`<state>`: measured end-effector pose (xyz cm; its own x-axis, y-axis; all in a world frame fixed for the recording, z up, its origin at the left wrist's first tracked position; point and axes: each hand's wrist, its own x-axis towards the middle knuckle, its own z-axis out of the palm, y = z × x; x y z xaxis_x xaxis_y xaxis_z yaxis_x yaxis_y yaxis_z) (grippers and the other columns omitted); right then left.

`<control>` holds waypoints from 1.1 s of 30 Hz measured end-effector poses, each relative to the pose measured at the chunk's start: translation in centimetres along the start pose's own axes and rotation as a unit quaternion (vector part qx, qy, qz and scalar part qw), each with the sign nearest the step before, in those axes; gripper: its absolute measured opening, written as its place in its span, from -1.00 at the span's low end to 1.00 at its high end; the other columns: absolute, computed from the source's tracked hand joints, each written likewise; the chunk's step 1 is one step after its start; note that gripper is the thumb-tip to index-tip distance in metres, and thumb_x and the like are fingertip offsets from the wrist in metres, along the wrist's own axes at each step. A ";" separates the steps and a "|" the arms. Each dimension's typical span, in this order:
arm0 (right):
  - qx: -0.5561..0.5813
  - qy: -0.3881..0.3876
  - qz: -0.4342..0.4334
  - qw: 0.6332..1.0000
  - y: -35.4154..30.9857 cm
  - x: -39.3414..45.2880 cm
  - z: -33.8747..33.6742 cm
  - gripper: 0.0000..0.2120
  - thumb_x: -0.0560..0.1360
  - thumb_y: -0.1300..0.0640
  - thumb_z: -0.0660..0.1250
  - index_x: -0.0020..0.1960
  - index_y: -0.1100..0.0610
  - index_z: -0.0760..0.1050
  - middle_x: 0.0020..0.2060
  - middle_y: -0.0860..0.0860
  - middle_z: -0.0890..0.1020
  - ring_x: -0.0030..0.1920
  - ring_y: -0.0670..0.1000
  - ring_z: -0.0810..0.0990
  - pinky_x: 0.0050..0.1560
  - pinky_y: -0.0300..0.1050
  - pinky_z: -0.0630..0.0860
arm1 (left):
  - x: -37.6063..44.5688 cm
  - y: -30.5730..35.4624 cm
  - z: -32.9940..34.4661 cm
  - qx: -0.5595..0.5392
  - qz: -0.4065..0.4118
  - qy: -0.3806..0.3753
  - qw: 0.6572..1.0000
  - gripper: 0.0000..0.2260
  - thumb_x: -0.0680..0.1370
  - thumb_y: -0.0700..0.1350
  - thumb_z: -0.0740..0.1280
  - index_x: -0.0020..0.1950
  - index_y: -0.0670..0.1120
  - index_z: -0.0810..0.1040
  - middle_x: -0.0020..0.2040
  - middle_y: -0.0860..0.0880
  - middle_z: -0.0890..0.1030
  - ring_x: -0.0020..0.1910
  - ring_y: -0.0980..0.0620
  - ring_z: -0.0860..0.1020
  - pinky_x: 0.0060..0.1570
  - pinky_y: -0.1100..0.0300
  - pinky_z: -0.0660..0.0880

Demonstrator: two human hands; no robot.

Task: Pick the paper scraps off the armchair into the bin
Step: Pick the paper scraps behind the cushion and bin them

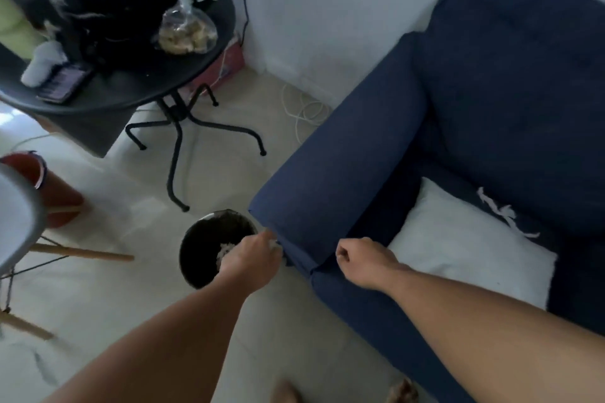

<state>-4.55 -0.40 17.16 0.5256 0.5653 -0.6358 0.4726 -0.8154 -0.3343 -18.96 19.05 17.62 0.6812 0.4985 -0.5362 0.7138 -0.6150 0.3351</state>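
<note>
The left hand [252,255] hangs over the black bin [209,249], fingers pinched on something small and white, with white scraps already inside; the right hand [360,260] is loosely clenched, apparently empty, above the armchair's [343,173] front corner. More paper scraps [501,213] lie on the seat beside a white cushion [465,245]. The chair's arm stands between the bin and the seat, and a round black table [147,82] stands beyond.

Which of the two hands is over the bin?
The left hand: it hangs above the black bin on the floor, while the right hand is curled above the armchair front.
</note>
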 end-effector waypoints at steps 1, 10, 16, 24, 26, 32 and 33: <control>0.003 0.011 0.009 1.000 1.5 -0.7 -0.8 -0.82 0.63 0.00 0.15 -0.02 -0.09 0.53 -0.09 -0.10 0.63 -0.11 0.00 0.61 -0.04 0.02 0.62 | 0.1 1.6 -0.2 0.013 0.013 -0.002 1.000 -0.78 0.59 0.06 0.17 0.19 0.09 0.48 -0.02 -0.04 0.64 -0.09 -0.14 0.62 -0.14 0.02 0.56; 0.016 0.093 0.126 0.988 17.7 -6.5 -6.4 -0.79 0.63 0.04 0.14 0.06 -0.05 0.55 -0.01 -0.07 0.63 -0.07 0.04 0.61 -0.14 -0.08 0.51 | 2.1 16.8 2.2 0.091 0.104 -0.032 0.990 -0.66 0.65 0.12 0.16 0.42 0.14 0.40 0.24 0.00 0.58 0.07 -0.08 0.57 -0.03 0.02 0.52; 0.048 0.119 0.196 0.972 27.8 -9.8 -7.3 -0.81 0.59 0.07 0.15 0.01 -0.06 0.54 -0.03 -0.08 0.63 -0.07 0.05 0.61 -0.14 -0.08 0.51 | 3.4 25.9 6.8 0.121 0.146 -0.066 0.980 -0.64 0.63 0.12 0.17 0.42 0.13 0.42 0.22 0.00 0.59 0.06 -0.07 0.58 0.04 0.00 0.56; 0.085 0.137 0.243 0.957 38.3 -11.9 -7.7 -0.79 0.61 0.06 0.12 0.04 -0.05 0.53 -0.02 -0.06 0.62 -0.07 0.05 0.59 -0.15 -0.06 0.49 | 4.6 36.2 13.0 0.156 0.177 -0.083 0.968 -0.67 0.62 0.09 0.18 0.38 0.15 0.43 -0.02 0.13 0.64 -0.09 0.04 0.59 -0.14 0.09 0.53; 0.093 0.141 0.252 0.953 40.3 -12.2 -7.6 -0.79 0.61 0.06 0.12 0.04 -0.05 0.53 -0.03 -0.05 0.62 -0.07 0.07 0.59 -0.11 -0.04 0.52 | 4.9 38.4 14.2 0.168 0.184 -0.082 0.965 -0.68 0.61 0.09 0.18 0.36 0.15 0.43 -0.02 0.14 0.65 -0.07 0.02 0.60 -0.13 0.09 0.54; 0.134 0.150 0.262 0.944 44.8 -12.6 -7.2 -0.78 0.62 0.02 0.13 0.05 -0.06 0.56 -0.05 -0.05 0.63 -0.03 0.09 0.61 -0.08 -0.03 0.52 | 6.7 43.7 16.9 0.198 0.209 -0.073 0.955 -0.68 0.61 0.11 0.21 0.36 0.15 0.46 0.15 0.07 0.65 0.03 -0.04 0.61 -0.07 0.09 0.51; 0.139 0.154 0.264 0.942 45.3 -12.4 -7.2 -0.78 0.62 0.01 0.13 0.06 -0.07 0.57 -0.04 -0.05 0.63 -0.02 0.09 0.61 -0.09 -0.03 0.50 | 7.1 44.3 17.3 0.205 0.211 -0.071 0.953 -0.68 0.61 0.11 0.21 0.36 0.15 0.46 0.18 0.06 0.65 0.06 -0.05 0.61 -0.05 0.08 0.51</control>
<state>15.41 -43.48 14.90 0.8361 0.0472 -0.5466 -0.0919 -0.9702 -0.2243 14.72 -15.23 15.21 0.8434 0.0846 -0.5306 0.2387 -0.9437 0.2291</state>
